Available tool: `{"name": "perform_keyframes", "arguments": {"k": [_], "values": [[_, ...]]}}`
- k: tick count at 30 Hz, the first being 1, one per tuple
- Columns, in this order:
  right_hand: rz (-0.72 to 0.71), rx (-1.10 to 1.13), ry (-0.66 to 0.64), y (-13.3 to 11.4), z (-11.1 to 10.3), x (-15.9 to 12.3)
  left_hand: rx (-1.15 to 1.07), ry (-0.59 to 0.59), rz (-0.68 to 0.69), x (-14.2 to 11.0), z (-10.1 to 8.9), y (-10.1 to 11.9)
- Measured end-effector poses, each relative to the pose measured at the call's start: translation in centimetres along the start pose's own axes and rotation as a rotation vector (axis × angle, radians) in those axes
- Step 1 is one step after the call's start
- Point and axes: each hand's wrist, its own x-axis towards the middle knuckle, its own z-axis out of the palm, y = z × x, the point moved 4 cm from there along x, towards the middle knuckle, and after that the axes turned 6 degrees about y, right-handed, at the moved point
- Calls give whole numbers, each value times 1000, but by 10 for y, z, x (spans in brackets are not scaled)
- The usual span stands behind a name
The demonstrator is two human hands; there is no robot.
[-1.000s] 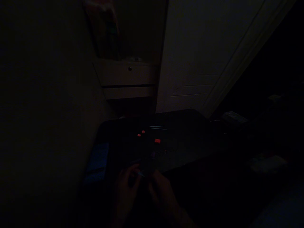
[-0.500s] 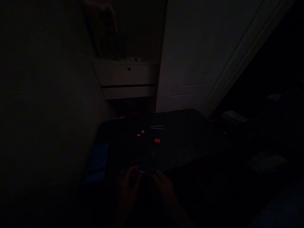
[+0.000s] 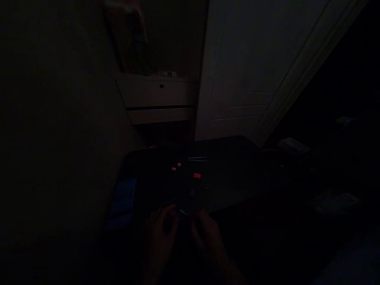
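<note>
The scene is very dark. My left hand (image 3: 160, 229) is over the near edge of the black table, its fingers curled toward the thumb; whatever lies between the fingertips is too dark to name. My right hand (image 3: 208, 231) is closed, thumb against the fingers. A slim pale thing (image 3: 183, 212) runs from its fingertips toward my left hand; its kind does not show. Beyond the hands lie a small red block (image 3: 197, 175), a small reddish piece (image 3: 173, 169) and another reddish piece (image 3: 179, 164). A faint dim object (image 3: 192, 192) is just ahead of the hands.
Two thin light rods (image 3: 198, 159), perhaps one forked tool, lie farther back on the black table (image 3: 231, 166). A bluish flat object (image 3: 122, 202) is at the left edge. Behind stand a drawer unit (image 3: 160, 95) and a pale door panel (image 3: 234, 79). A pale box (image 3: 293, 145) is at the right.
The slim pale thing has shifted right and slightly forward, away from my left fingertips. My right hand has moved a little to the right. The pieces on the table stay put.
</note>
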Motion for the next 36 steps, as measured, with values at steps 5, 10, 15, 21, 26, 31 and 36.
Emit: {"name": "perform_keyframes", "arguments": {"k": [5,10,15,21,26,31,36], "values": [[-4,49,-50,-5,1,0,5,-13,40,2,-1,9],[-15,9,-69,-1,1,-6,27,7,90,0,-4,11],[-63,-13,-94,1,2,-8,63,-3,124,-2,-3,8],[-74,-87,-119,13,8,-11,83,-16,141,-1,-1,8],[-57,-156,-80,24,16,-19,98,-6,140,-1,-1,9],[-35,-136,-37,27,17,-17,107,-8,156,-2,-2,7],[45,-54,-21,16,3,-9,121,3,162,-2,-1,7]]}}
